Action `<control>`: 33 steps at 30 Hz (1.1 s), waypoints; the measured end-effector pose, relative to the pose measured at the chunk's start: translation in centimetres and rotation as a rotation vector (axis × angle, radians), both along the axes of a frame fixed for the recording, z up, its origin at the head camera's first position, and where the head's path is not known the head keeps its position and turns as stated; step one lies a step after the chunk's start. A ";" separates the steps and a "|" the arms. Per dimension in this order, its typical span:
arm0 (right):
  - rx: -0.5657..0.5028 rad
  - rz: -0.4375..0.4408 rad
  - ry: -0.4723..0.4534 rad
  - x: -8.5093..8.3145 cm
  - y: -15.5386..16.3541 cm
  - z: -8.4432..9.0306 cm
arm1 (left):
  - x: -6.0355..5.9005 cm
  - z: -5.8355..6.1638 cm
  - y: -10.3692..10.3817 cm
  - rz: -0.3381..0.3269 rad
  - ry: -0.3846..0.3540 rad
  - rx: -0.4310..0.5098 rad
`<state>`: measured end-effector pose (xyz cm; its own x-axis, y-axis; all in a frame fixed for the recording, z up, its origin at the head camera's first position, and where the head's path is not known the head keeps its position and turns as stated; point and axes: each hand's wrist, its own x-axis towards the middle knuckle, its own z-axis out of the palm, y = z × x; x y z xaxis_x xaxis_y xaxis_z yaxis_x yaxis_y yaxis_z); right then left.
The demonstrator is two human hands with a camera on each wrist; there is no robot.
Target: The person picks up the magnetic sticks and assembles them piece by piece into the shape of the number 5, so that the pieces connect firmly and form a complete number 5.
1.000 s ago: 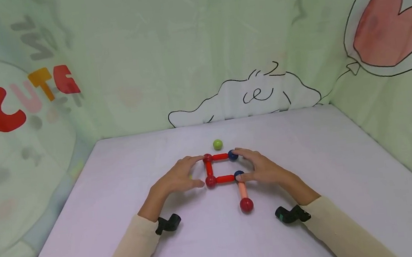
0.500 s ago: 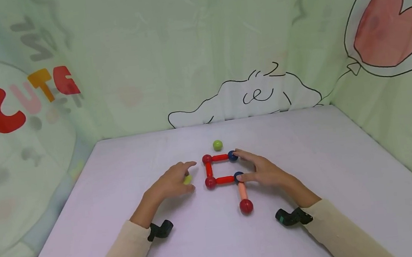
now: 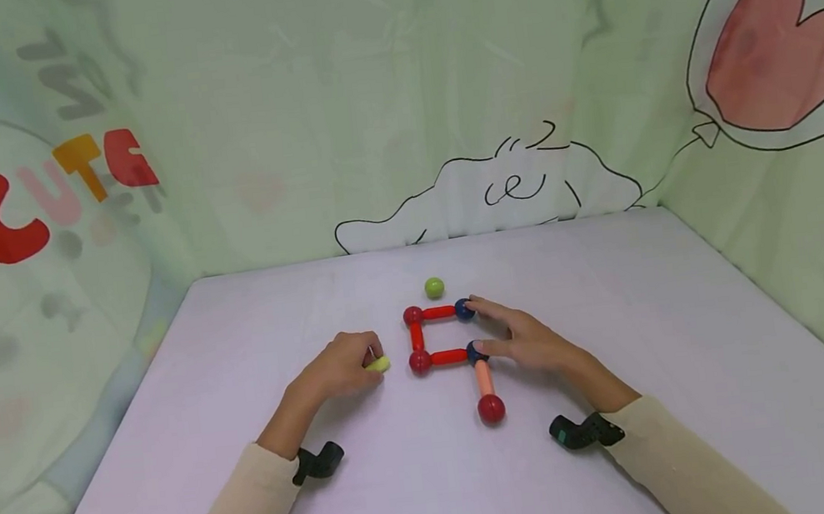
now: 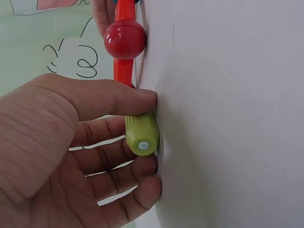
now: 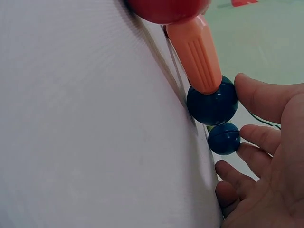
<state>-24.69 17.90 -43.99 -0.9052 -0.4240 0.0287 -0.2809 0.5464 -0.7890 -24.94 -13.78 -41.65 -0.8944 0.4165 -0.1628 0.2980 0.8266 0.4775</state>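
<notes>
On the lilac table (image 3: 614, 311) lies a frame of red sticks (image 3: 439, 314) joining two red balls (image 3: 420, 362) and two blue balls (image 3: 465, 310). A peach stick (image 3: 483, 379) runs from the near blue ball (image 5: 212, 105) to a third red ball (image 3: 491, 409). My right hand (image 3: 498, 330) rests beside the frame, its thumb on the near blue ball and its straight forefinger on the far blue ball (image 5: 223, 138). Left of the frame, my left hand (image 3: 366, 361) pinches a short yellow-green stick (image 4: 141, 133) between thumb and fingers against the table.
A loose green ball (image 3: 434, 288) sits just behind the frame. Green printed curtains (image 3: 364, 86) close off the table at the back and on both sides. Black wrist mounts (image 3: 316, 461) show by both sleeves.
My left hand has let go of the two red balls, drawn back to the left and closed its fingers round the yellow-green stick. The right hand and the frame have stayed put.
</notes>
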 end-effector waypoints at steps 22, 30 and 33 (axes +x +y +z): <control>0.028 0.004 -0.020 0.2 -0.4 -0.3 | 3.3 2.9 2.7 -0.153 -0.013 -0.039; 0.024 -0.008 -0.029 0.2 -0.1 0.0 | 3.5 4.0 3.9 -0.212 0.011 -0.004; 0.026 -0.006 -0.019 0.0 -0.1 0.2 | 3.5 4.0 4.2 -0.221 0.015 0.012</control>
<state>-24.64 17.82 -43.83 -0.9078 -0.4193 0.0010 -0.2631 0.5680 -0.7799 -21.44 -9.61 -37.68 -0.7834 0.6045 -0.1443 0.4783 0.7347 0.4812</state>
